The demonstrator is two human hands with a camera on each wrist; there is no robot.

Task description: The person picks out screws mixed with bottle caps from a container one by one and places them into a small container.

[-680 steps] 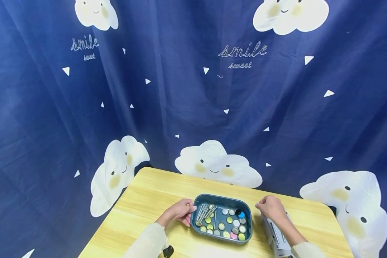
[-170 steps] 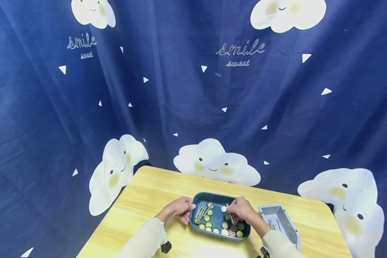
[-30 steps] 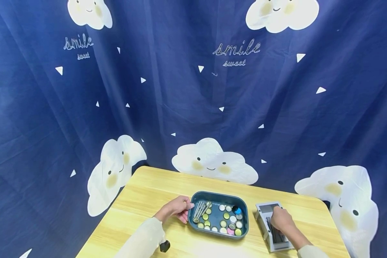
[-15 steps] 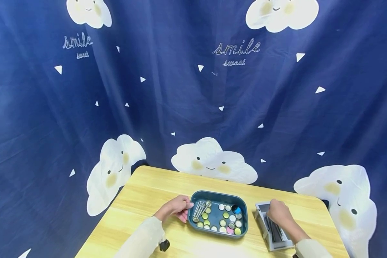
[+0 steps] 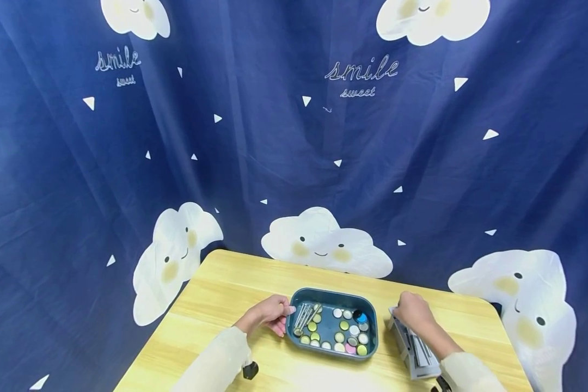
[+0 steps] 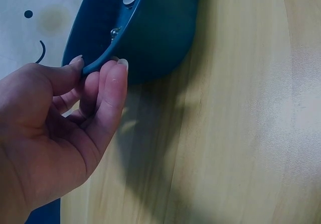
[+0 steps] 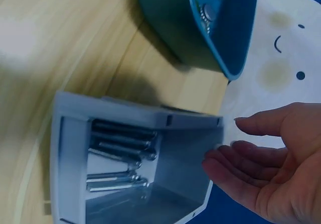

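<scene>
A dark blue-green tray (image 5: 331, 356) stands on the table with several bottle caps (image 5: 350, 348) spread in it. Long metal bolts (image 5: 304, 318) lie bundled at its left end. My left hand (image 5: 269, 314) pinches the tray's left rim, thumb on the inner side and fingers outside, as the left wrist view shows. To the right is a grey bin (image 7: 70, 153) holding several similar bolts (image 7: 118, 181). My right hand (image 5: 415, 311) is at the bin's far end, fingertips by its rim, thumb apart. Nothing shows between thumb and fingers.
Both containers stand on a light wooden table (image 5: 245, 277), with a gap between them. A dark blue curtain (image 5: 274, 136) with cloud prints hangs behind the table. A black wrist device (image 5: 250, 371) sits on the left sleeve.
The right hand was in the tray with a bolt, then over the bin; now it is at the bin's far end. A lone bolt mid-tray is gone. The left hand stays put.
</scene>
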